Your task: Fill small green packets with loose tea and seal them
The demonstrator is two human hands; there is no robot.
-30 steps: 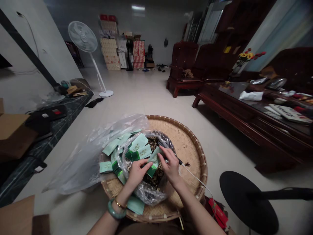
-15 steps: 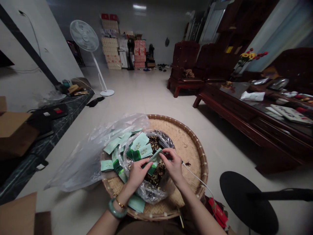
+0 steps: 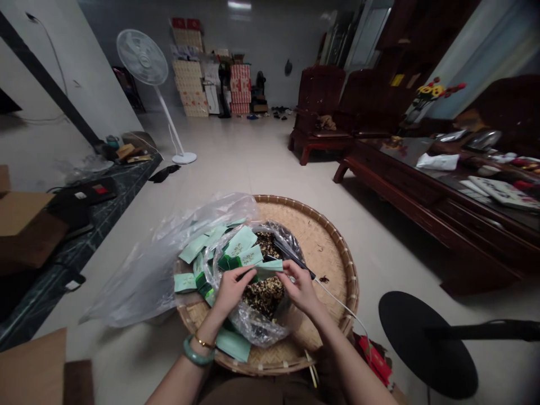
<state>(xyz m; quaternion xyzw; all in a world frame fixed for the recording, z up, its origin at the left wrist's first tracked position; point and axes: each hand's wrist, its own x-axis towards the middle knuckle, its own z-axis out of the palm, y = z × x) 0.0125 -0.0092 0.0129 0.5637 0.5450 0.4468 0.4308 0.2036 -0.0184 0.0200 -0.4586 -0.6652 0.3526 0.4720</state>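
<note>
A green packet point(image 3: 270, 267) is held by the left hand point(image 3: 230, 289) and right hand point(image 3: 301, 287) over the near woven tray point(image 3: 314, 236)

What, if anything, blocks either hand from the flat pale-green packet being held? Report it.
Nothing visible: the left hand and right hand hold the flat pale-green packet directly, at opposite ends. The clear, crinkled plastic bag lies below it.
</note>
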